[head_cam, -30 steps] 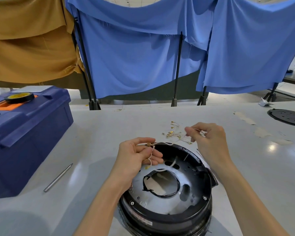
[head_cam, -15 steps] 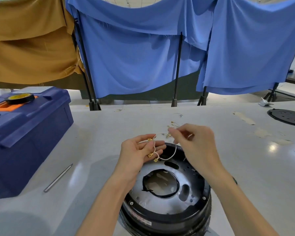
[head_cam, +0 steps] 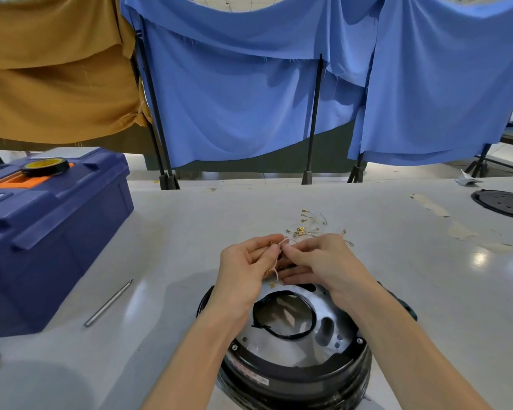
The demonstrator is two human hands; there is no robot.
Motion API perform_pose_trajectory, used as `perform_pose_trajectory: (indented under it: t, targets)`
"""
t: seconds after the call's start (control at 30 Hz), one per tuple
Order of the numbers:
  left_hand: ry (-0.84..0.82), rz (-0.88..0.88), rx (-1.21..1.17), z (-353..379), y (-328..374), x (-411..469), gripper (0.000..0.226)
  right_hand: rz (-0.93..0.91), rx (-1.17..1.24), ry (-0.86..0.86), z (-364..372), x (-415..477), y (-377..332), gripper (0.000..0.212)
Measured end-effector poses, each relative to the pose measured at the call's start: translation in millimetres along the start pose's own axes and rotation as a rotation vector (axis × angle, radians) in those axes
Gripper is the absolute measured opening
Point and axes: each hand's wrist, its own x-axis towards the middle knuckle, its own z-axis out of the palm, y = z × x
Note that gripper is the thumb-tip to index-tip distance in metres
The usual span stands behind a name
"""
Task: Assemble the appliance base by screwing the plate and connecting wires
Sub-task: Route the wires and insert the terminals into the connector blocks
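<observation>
The left hand (head_cam: 243, 269) at 9 o'clock and the right hand (head_cam: 319, 261) at 3 both pinched the wire (head_cam: 276, 270) — it hung toward the base (head_cam: 293, 383) at 6 o'clock.

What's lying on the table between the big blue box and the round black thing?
A thin metal rod lies on the table between the blue toolbox and the appliance base, touching neither. The head view shows it.

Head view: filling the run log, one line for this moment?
left hand: pinches white wire | right hand: pinches same wire | appliance base: beneath hands
</observation>
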Motion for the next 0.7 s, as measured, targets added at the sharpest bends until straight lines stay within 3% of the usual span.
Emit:
perform_pose_trajectory:
  t: [0.2, 0.43, 0.57, 0.7]
  targets:
    - [0.000, -0.006, -0.022, 0.4, 2.2, 1.2, 0.019, 0.042, 0.187, -0.107, 6.3, 1.0, 1.2, 0.012]
    - [-0.041, -0.076, 0.005, -8.3, 8.3, 5.5, 0.020, 0.036, 0.052, -0.048, 1.9, 4.8, 2.2, 0.014]
    - [-0.101, -0.085, 0.045, -12.1, 12.2, 4.4, 0.022, 0.068, 0.156, -0.092, 2.3, 2.8, 2.2, 0.013]
    - [-0.059, 0.004, 0.110, -29.9, 17.7, 4.4, 0.030, 0.072, 0.124, -0.063, 3.4, 0.3, 2.2, 0.008]
